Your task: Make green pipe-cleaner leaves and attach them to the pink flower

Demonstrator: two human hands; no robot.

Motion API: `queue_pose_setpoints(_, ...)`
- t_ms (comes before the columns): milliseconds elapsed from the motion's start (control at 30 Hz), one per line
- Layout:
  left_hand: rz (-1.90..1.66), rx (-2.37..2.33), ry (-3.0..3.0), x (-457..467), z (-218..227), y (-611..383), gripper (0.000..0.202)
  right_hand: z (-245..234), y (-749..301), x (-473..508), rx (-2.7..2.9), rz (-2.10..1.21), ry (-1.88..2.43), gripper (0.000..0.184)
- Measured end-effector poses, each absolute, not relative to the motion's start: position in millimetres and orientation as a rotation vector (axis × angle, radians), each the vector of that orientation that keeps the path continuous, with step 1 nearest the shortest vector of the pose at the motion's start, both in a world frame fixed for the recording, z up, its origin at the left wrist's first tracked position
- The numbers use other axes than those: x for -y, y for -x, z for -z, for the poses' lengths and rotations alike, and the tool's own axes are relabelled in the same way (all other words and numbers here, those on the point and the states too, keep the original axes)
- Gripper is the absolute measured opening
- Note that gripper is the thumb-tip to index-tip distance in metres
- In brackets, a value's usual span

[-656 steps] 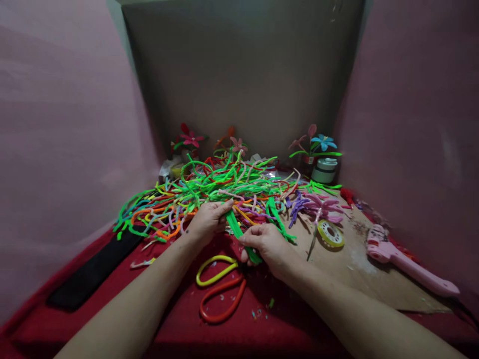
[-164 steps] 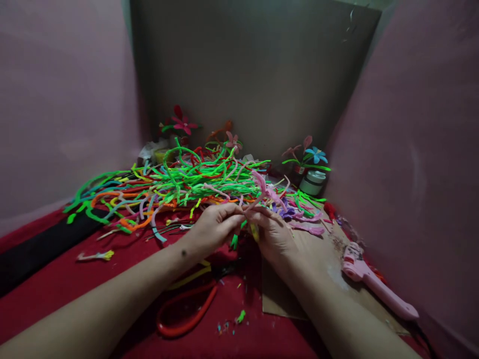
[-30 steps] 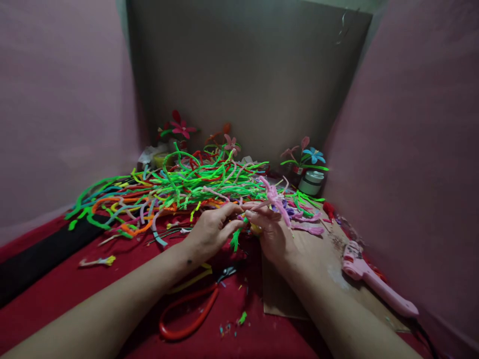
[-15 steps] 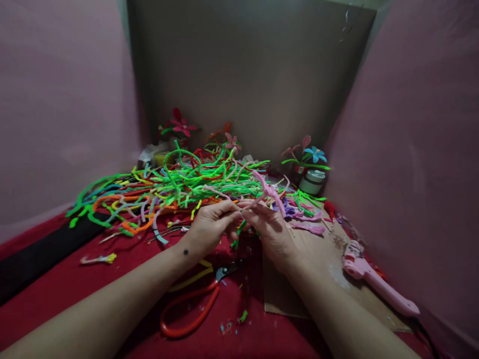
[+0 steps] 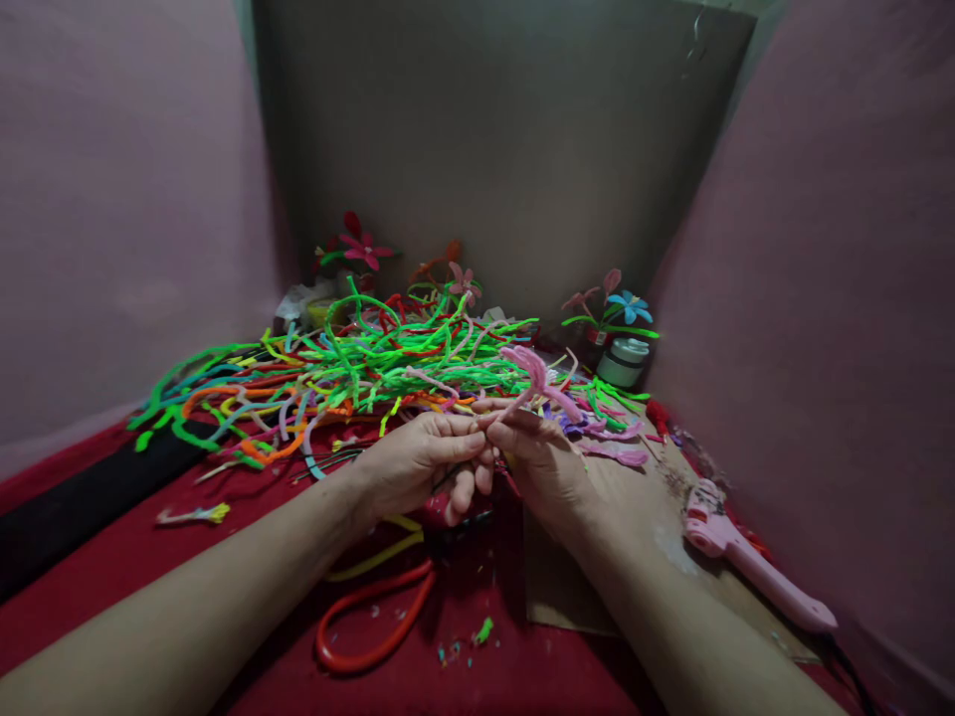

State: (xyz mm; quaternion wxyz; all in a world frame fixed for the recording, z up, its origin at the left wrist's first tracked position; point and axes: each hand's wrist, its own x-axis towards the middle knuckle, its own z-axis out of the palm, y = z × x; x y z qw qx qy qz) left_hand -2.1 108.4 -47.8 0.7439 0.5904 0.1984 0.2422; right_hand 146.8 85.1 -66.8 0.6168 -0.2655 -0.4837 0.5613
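A pink pipe-cleaner flower (image 5: 535,370) stands up from between my two hands, its petals spread above the right fingers and its stem running down to the left. My right hand (image 5: 538,459) is closed on that stem, thumb and fingers pinched together. Touching it at the stem's lower end, my left hand (image 5: 440,455) also pinches with thumb and forefinger, its other fingers curled below. Part of the stem is hidden by the fingers. Under my left hand lie scissors with red handles (image 5: 373,661), their blades mostly covered from view.
A heap of coloured pipe cleaners (image 5: 418,348) lies behind my hands. At right, a pink glue gun (image 5: 753,562) rests on a cardboard sheet (image 5: 567,587). Finished flowers stand at the back, a blue one (image 5: 631,307) beside a white-lidded jar (image 5: 623,362). A black strip (image 5: 96,497) crosses the red cloth.
The pink flower has turned between my fingers, so its petals now tilt differently. My left fingers have shifted lower and now cover the scissors' pivot.
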Motion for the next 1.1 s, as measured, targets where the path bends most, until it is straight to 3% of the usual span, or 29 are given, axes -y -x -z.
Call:
queue_pose_setpoints(233,-1.013,-0.889,-1.890,-109,55,-3,0.011,59,-144,-83,1.074,-1.140,0.790,0.008)
queue_pose_setpoints(367,-1.181,-0.891,-2.041,-108,66,-6,0.011,57,-142,-80,1.125,-1.022,0.870,0.008)
queue_pose_setpoints(933,-0.697,-0.490,-1.124,-108,49,1,0.014,64,-144,-83,1.127,-1.200,0.649,0.012)
queue_pose_setpoints(1100,-0.611,-0.509,-1.220,-108,46,2,0.022,65,-144,-84,1.166,-1.120,0.706,0.011)
